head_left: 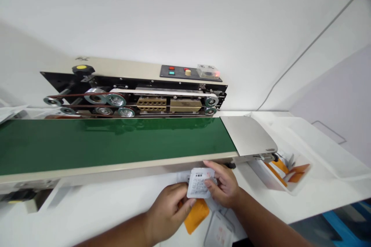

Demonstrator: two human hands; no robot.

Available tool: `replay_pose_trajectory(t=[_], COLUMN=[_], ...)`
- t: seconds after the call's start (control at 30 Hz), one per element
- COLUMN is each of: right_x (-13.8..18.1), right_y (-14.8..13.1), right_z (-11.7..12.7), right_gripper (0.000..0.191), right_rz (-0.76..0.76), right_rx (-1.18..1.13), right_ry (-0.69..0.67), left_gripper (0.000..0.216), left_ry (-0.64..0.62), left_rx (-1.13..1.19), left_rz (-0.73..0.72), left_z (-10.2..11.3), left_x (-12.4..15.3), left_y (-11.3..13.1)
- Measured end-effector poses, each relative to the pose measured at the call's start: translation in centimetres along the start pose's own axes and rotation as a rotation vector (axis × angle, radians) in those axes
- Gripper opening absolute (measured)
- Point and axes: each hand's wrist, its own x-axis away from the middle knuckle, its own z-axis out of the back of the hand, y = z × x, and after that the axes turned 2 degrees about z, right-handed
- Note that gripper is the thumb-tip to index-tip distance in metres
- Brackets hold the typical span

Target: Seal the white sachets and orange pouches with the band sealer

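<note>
White printed sachet [200,182] just below green conveyor belt [110,142]
Left hand [166,214] and right hand [223,185] grip it, fingers closed.

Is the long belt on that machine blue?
No, the long conveyor belt running along the front of the sealing machine is dark green.

A white printed sachet [201,182] is pinched by the left hand [168,212] and right hand [222,185], right by a green-belted band sealer [116,142]. An orange pouch [196,216] is left lying just underneath on the worktop [87,216], btw.
</note>
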Motion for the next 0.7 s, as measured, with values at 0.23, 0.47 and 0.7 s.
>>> replay_pose_trajectory(t=[0.23,0.47,0.7], right_x=[-0.2,0.1,-0.9], right_y=[0.0,0.0,-0.5], right_z=[0.1,-0.1,0.5], right_gripper=[0.053,0.055,0.015], right_rz=[-0.004,-0.03,-0.012], right_rx=[-0.072,-0.202,-0.168], right_ry=[-0.023,-0.049,-0.008], left_gripper=[0.028,0.027,0.025], left_ry=[0.04,0.065,0.074], left_rx=[-0.015,-0.005,0.014], left_rz=[0.032,0.056,0.079], left_z=[0.2,0.3,0.2], left_x=[0.2,0.3,0.6], left_y=[0.0,-0.1,-0.7])
